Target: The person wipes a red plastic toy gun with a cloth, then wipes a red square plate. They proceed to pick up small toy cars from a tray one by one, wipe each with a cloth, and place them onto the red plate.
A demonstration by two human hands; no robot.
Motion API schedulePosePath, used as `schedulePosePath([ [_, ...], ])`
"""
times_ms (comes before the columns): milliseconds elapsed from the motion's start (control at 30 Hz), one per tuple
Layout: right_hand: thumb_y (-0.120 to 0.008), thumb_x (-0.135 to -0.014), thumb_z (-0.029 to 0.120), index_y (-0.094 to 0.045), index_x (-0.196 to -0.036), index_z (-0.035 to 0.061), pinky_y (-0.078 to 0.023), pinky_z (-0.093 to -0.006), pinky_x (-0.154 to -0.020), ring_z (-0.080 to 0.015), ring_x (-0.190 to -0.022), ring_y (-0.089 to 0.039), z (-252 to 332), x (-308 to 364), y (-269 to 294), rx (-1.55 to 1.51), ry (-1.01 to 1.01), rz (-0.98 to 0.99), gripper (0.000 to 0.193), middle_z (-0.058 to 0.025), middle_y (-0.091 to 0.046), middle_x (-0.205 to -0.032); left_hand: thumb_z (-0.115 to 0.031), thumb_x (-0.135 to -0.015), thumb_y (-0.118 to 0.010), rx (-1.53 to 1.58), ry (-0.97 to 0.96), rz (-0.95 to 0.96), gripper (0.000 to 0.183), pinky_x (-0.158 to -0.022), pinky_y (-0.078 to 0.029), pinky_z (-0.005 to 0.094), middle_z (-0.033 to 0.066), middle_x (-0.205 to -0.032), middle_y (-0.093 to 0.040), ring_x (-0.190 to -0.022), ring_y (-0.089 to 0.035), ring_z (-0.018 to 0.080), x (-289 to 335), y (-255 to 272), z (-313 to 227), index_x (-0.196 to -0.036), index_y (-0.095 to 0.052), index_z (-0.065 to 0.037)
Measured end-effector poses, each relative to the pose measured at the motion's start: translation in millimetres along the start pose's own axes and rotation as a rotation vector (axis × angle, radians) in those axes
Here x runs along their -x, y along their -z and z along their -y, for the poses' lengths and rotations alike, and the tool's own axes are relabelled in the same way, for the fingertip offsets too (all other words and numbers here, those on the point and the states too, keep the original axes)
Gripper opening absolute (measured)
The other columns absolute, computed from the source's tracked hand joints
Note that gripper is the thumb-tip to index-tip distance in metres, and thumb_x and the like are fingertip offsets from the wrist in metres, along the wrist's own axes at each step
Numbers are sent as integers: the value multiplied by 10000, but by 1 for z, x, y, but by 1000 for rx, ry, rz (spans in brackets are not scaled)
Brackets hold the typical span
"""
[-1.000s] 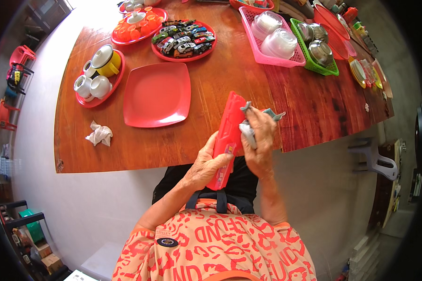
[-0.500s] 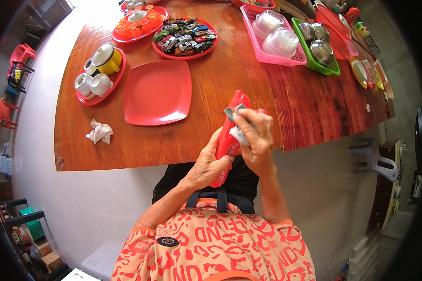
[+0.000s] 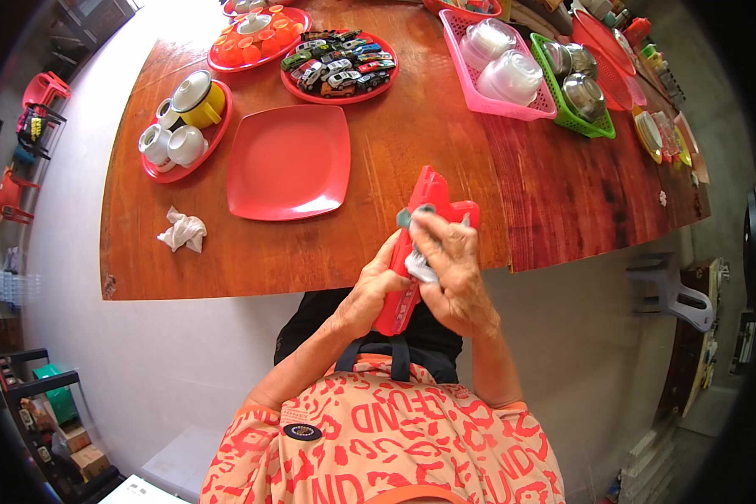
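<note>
My left hand is closed around the lower part of a long red plastic object, held slanting over the table's near edge. Its far end splits into two prongs; what kind of thing it is I cannot make out. In my right hand is a crumpled white and grey-green cloth, bunched under the fingers and pressed against the red object's upper side. Beyond my hands to the left lies a bare red square plate. Farther left is a crumpled white tissue.
The wooden table carries a red tray of cups and a yellow mug, a red plate of toy cars, and a tray of orange cups. At right stand a pink basket and a green basket of bowls.
The cloth and my right hand have slid slightly down the red object, which has turned a little and now shows its second prong more. My left hand keeps its grip.
</note>
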State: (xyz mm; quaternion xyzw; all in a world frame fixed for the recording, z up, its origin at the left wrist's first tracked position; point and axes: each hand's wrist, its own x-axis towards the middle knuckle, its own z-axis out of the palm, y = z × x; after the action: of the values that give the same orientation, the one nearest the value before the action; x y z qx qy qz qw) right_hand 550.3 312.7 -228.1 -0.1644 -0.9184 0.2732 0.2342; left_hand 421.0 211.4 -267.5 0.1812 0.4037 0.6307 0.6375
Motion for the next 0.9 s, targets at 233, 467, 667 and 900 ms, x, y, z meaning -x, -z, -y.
schedulePosePath([
  [233,-679,-671,-60,-575,-1232,-37,-402,-421,-1002,-331,-1159,-496,18,21,-4,-141,80,-5,571,-143,-526,-1321,-137,-864,-411,237,16,21,626,-1054,-347,300,80,-1343,-473,-1220,-465,159,2,7,7,-1469,-277,-44],
  [467,-725,-696,-41,-667,-1103,29,-501,-364,-851,-279,-972,-598,-10,-10,-11,-123,24,-352,418,-112,-634,-1067,-323,-884,-527,71,13,33,670,-683,-548,337,100,-1103,-568,-840,-612,176,1,5,2,-1479,-266,-159],
  [667,-702,-738,-22,-656,-1115,19,-495,-378,-796,-294,-916,-583,-24,-27,-22,-47,-159,-519,383,-129,-567,-1035,-309,-877,-516,-18,11,27,731,-692,-531,304,101,-1155,-558,-829,-592,166,4,-2,2,-1518,-196,-165],
  [900,-579,-742,13,-483,-1299,-82,-362,-453,-972,-348,-1059,-433,20,-10,-18,124,-26,-162,572,-200,-426,-1235,-439,-1028,-279,7,-98,-92,559,-1009,-415,314,67,-1319,-521,-1164,-522,158,-6,4,10,-1470,-305,-97],
])
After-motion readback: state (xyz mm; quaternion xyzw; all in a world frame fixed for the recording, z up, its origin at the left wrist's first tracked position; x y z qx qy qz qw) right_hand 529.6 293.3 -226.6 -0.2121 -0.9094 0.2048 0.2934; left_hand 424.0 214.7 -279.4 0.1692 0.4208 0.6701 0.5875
